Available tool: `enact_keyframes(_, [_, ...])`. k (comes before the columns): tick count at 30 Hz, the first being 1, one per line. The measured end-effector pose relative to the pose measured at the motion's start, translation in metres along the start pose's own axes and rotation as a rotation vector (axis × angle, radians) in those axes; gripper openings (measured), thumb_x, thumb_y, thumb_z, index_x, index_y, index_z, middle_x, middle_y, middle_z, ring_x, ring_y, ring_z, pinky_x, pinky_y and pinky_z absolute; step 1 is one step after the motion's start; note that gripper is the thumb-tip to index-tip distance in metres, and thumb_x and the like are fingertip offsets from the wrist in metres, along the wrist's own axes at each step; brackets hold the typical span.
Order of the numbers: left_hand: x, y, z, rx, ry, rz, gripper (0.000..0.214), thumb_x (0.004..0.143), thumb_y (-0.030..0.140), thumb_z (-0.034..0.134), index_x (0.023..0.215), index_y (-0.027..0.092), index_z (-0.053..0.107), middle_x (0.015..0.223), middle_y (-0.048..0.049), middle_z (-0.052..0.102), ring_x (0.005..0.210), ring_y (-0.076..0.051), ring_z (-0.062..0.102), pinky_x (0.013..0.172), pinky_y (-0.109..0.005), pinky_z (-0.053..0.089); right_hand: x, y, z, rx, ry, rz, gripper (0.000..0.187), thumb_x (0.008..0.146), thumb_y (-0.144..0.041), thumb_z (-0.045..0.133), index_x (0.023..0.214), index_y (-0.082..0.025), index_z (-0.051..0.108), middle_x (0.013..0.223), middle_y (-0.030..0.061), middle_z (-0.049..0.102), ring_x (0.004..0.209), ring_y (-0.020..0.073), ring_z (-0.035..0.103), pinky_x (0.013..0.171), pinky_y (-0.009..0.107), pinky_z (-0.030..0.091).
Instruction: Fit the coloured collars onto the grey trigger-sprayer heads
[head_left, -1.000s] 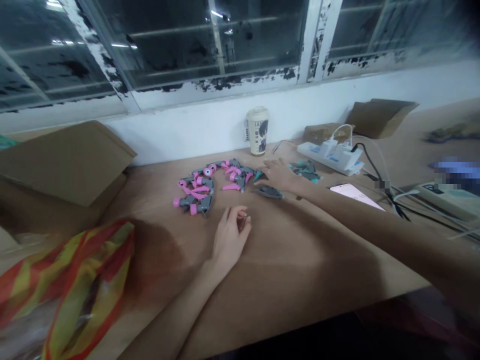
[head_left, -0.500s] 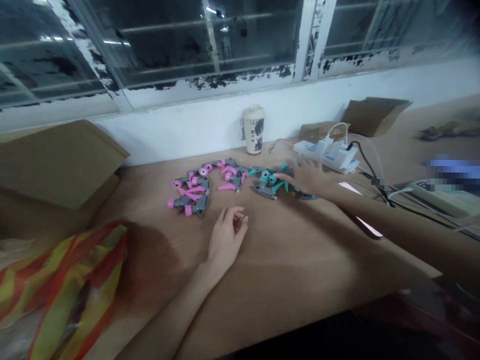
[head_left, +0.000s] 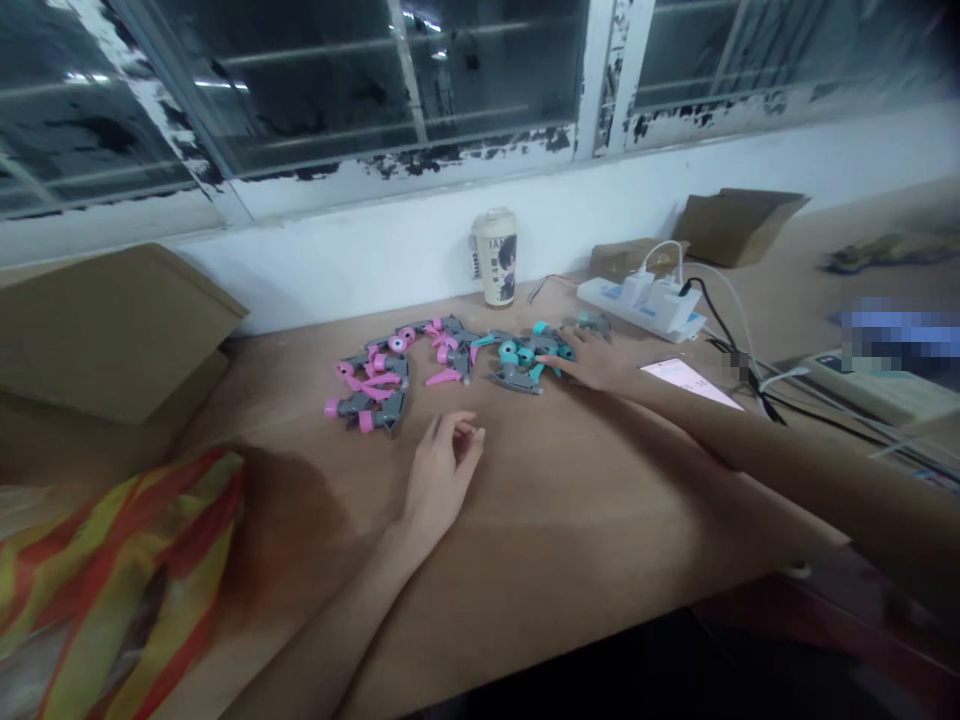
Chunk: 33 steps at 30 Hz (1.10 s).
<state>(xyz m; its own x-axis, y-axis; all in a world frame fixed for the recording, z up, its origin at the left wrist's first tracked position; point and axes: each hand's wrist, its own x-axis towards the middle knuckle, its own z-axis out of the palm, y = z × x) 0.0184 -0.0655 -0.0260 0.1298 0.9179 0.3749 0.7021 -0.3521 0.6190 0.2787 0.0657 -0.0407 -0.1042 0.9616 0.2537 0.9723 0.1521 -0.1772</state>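
My right hand (head_left: 596, 358) lies over the right end of a cluster of teal-and-grey trigger sprayer heads (head_left: 517, 378), fingers spread and touching some of them. Part of that cluster is hidden beneath the hand. To its left are several pink-and-grey trigger sprayer heads (head_left: 386, 380), lying in a loose curved group. My left hand (head_left: 439, 475) rests on the table in front of the pink ones, apart from them. Its fingers are loosely bent, with a gap between thumb and fingertips and nothing visible in it.
Behind the sprayer heads a printed cup (head_left: 498, 262) stands against the wall. A white power strip (head_left: 645, 305) with cables and a lit phone (head_left: 690, 384) are at the right. On the left are a cardboard box (head_left: 112, 335) and a red-and-yellow striped bag (head_left: 142, 560).
My right hand has shifted slightly left over the teal sprayer heads, which lie closer together, and more of the phone screen shows. My left hand keeps its pose. The whole view has shifted slightly.
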Motion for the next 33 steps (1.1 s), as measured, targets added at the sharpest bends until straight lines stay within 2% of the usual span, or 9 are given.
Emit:
enact_keyframes(5, [0.0,0.001,-0.001,-0.008,-0.002,0.015,0.013,0.087,0.027,0.049,0.095,0.02,0.058,0.091,-0.0032,0.061,0.083,-0.016,0.06,0.074,-0.028,0.048,0.002,-0.006,-0.012,0.004,0.022,-0.105,0.07,0.087,-0.065,0.021,0.136,-0.018,0.037,0.141,0.0169,0.038,0.128,0.0357,0.036,0.102,0.063,0.017])
enact_keyframes(8, [-0.001,0.001,-0.001,-0.002,-0.014,0.028,0.013,0.088,0.026,0.048,0.093,0.02,0.059,0.091,-0.0033,0.062,0.084,-0.016,0.059,0.075,-0.028,0.047,-0.002,-0.034,-0.02,0.005,0.051,-0.198,0.067,0.087,-0.064,0.025,0.134,-0.019,0.039,0.14,0.0147,0.041,0.129,0.0321,0.036,0.105,0.055,0.017])
enact_keyframes(10, [-0.001,0.001,-0.001,0.003,-0.017,0.036,0.012,0.088,0.024,0.048,0.091,0.02,0.059,0.089,-0.0032,0.062,0.084,-0.016,0.059,0.075,-0.028,0.046,-0.004,-0.06,-0.022,0.003,0.065,-0.31,0.064,0.087,-0.064,0.027,0.134,-0.022,0.039,0.14,0.01,0.043,0.128,0.0275,0.037,0.108,0.049,0.016])
enact_keyframes(13, [-0.001,0.001,-0.001,0.004,-0.019,0.042,0.011,0.087,0.022,0.048,0.089,0.019,0.059,0.088,-0.0031,0.062,0.083,-0.017,0.059,0.075,-0.029,0.046,0.005,-0.094,-0.018,-0.062,0.085,-0.479,0.058,0.091,-0.057,0.024,0.133,-0.021,0.041,0.138,0.0104,0.045,0.125,0.0251,0.041,0.107,0.046,0.018])
enact_keyframes(16, [-0.001,0.002,-0.001,0.008,-0.02,0.043,0.011,0.086,0.021,0.048,0.088,0.019,0.058,0.087,-0.003,0.063,0.081,-0.017,0.06,0.074,-0.028,0.046,0.025,-0.105,-0.009,-0.104,0.077,-0.412,0.053,0.094,-0.049,0.023,0.13,-0.017,0.046,0.134,0.0139,0.049,0.12,0.0289,0.047,0.104,0.051,0.019])
enact_keyframes(20, [-0.002,0.001,-0.001,0.011,-0.035,0.051,0.01,0.086,0.02,0.048,0.087,0.019,0.058,0.085,-0.0025,0.063,0.081,-0.016,0.06,0.073,-0.028,0.046,0.044,-0.095,0.0,-0.161,0.037,-0.317,0.044,0.095,-0.042,0.028,0.12,-0.02,0.056,0.119,0.0114,0.061,0.112,0.0315,0.053,0.102,0.061,0.011])
enact_keyframes(23, [-0.002,0.0,-0.001,0.006,-0.05,0.054,0.01,0.086,0.019,0.049,0.088,0.02,0.058,0.085,-0.0025,0.062,0.08,-0.016,0.059,0.073,-0.028,0.046,0.046,-0.087,0.001,-0.207,0.025,-0.256,0.049,0.094,-0.047,0.027,0.114,-0.018,0.061,0.111,0.0136,0.065,0.11,0.0344,0.053,0.099,0.065,0.007])
enact_keyframes(27, [-0.002,0.0,-0.001,0.006,-0.055,0.052,0.009,0.085,0.019,0.049,0.087,0.02,0.058,0.086,-0.0026,0.063,0.081,-0.017,0.06,0.073,-0.028,0.046,0.046,-0.085,-0.001,-0.226,0.011,-0.203,0.062,0.092,-0.053,0.021,0.101,-0.014,0.068,0.1,0.0168,0.068,0.105,0.0344,0.055,0.099,0.062,0.015])
enact_keyframes(33, [-0.001,0.001,-0.001,0.012,-0.056,0.039,0.01,0.085,0.02,0.049,0.087,0.02,0.058,0.086,-0.0026,0.064,0.081,-0.016,0.061,0.073,-0.028,0.047,0.046,-0.083,-0.007,-0.186,0.018,-0.191,0.062,0.091,-0.055,0.021,0.103,-0.015,0.067,0.1,0.0173,0.067,0.103,0.0337,0.056,0.099,0.059,0.02])
